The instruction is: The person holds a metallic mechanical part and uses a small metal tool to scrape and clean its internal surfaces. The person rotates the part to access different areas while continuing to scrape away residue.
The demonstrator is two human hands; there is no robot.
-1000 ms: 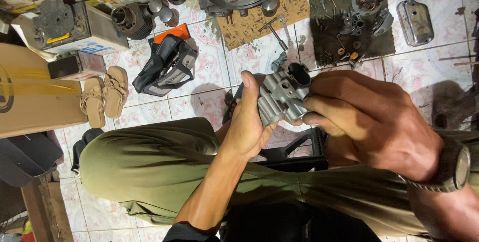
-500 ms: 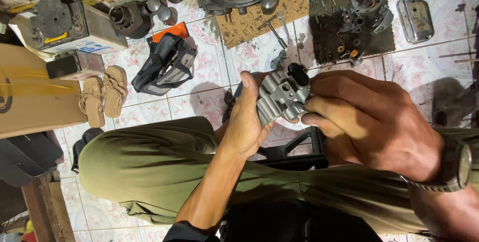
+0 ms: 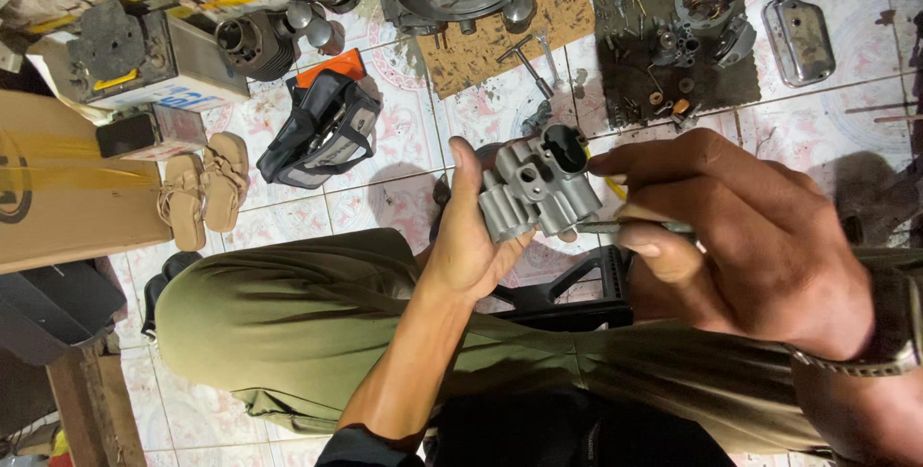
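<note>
near the middle of the frame the left hand (image 3: 471, 246) cradles a grey cast metal engine part (image 3: 538, 188), palm under it and thumb up along its left side, so the part rests gripped in the open curl of the fingers. the part shows several rounded bosses and a dark round opening at its upper right end. just to the right, the right hand (image 3: 740, 236) pinches a thin metal tool (image 3: 625, 227) between thumb and fingers, its tip touching the lower right edge of the part; what kind of tool it is cannot be made out, since most of it is hidden in the hand. a wristwatch (image 3: 885, 356) sits on the right wrist at the right edge. below the hands spread olive green trousers (image 3: 288, 332) over a black stool (image 3: 577, 299). on the tiled floor (image 3: 385, 198) at upper left lie tan sandals (image 3: 202, 188) and a black bag (image 3: 322, 130); at the top centre a piece of cardboard (image 3: 481, 44) bears a tee wrench (image 3: 524, 58).
</note>
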